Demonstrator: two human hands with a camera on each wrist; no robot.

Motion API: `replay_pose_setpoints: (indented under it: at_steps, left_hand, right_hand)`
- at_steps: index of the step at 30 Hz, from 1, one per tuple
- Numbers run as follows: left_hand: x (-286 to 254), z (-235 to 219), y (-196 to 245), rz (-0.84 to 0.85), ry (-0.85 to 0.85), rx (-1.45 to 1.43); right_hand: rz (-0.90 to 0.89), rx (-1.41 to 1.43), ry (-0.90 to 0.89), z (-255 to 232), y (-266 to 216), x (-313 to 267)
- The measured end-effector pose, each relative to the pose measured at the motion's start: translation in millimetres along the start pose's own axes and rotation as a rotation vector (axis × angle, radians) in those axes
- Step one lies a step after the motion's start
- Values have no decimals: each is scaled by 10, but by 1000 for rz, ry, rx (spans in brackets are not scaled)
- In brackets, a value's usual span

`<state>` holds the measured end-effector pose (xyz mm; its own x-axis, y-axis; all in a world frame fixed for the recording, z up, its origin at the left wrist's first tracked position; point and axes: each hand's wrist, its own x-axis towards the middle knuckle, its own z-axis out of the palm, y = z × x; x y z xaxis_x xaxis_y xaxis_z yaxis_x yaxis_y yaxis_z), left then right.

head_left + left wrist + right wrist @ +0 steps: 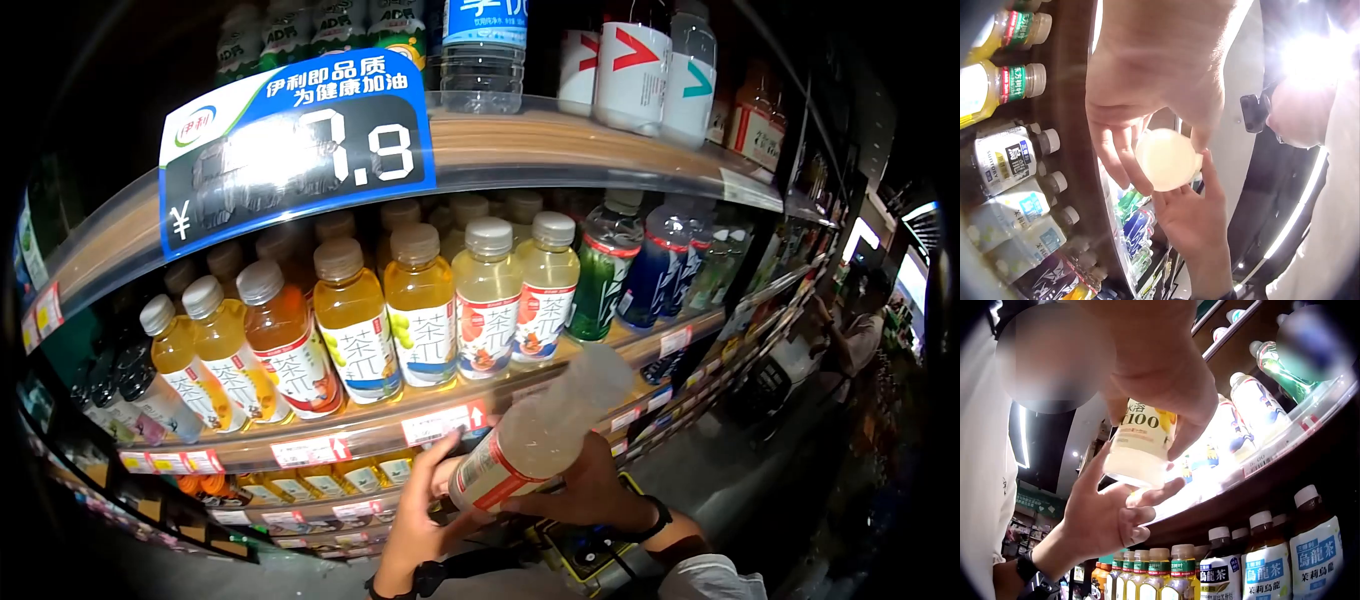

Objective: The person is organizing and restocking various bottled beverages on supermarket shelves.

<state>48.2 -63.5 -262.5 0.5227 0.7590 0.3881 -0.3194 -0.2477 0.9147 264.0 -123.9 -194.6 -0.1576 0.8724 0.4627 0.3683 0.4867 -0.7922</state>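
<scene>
A bottle of cloudy pale drink (535,430) is held tilted in front of the shelf, its cap end toward the upper right. My left hand (425,520) holds it near the base, thumb on one side and fingers on the other. My right hand (600,495) grips the bottle's side. In the left wrist view, the bottle's round pale base (1167,160) shows between my left hand (1154,81) and right hand (1194,222). In the right wrist view, the label (1144,425) reads C100 below my right hand (1160,362), with my left hand (1104,515) underneath.
Behind the hands, a curved shelf (440,400) carries a row of tea bottles (358,350) and green and blue bottles (605,270). A large price sign (300,150) hangs from the shelf above. Another person (850,330) is at the right, farther along the aisle.
</scene>
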Motion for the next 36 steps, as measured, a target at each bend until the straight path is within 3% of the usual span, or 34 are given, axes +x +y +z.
replay_pose_setpoints:
  at_steps: [2,4,5,6,7,8,9,10,11,12,14,16,19,20,21,22,24,25,28,36]
  left_hand:
    - [25,-94,-52,61,3,-76]
    - [57,-257,-111,161,-31,-38]
    - [40,-329,-103,148,-15,-57]
    - [5,-365,-71,99,31,-77]
    - [4,-411,-104,122,46,-90]
    - [8,-457,-146,149,63,-102]
    - [-2,-496,-161,149,98,-70]
    - [-9,-520,-165,155,96,-68]
    - [-14,-537,-166,178,156,-91]
    - [-8,-552,-161,200,218,-115]
    - [26,-592,-107,253,273,-64]
    - [43,-633,-31,239,309,-45]
    - [74,-649,43,239,343,-8]
    - [86,-656,51,246,334,-1]
    - [100,-659,37,241,345,25]
    - [109,-663,24,237,359,50]
    - [95,-683,16,245,290,41]
    - [94,-683,18,246,279,64]
    - [91,-680,19,221,279,99]
    - [54,-879,-222,219,330,102]
  right_hand:
    - [-113,-171,152,-71,-20,-98]
    - [-291,-815,149,-475,289,-199]
    - [-464,-181,385,-480,190,38]
    - [-290,-566,481,-704,7,-15]
    - [-554,-251,640,-776,-71,188]
    - [-582,-526,748,-1052,-171,231]
    - [-700,-512,876,-1266,-301,387]
    - [-828,-696,985,-1572,-387,505]
    - [-930,-625,1061,-1755,-496,683]
    - [-941,-765,1127,-1979,-634,778]
    - [-986,-620,1178,-2300,-798,994]
    - [-964,-571,1071,-2759,-773,1145]
    - [-909,-603,1109,-3134,-664,1333]
    - [-834,-849,1150,-3307,-554,1380]
    - [-746,-1092,1182,-3336,-543,1405]
    - [-749,-1088,1195,-3368,-536,1414]
    - [-616,-693,1012,-3367,-488,1457]
    - [-518,-698,1013,-3299,-522,1447]
    - [-632,-707,1006,-3437,-407,1594]
    - [-513,-823,821,-3321,-528,1592]
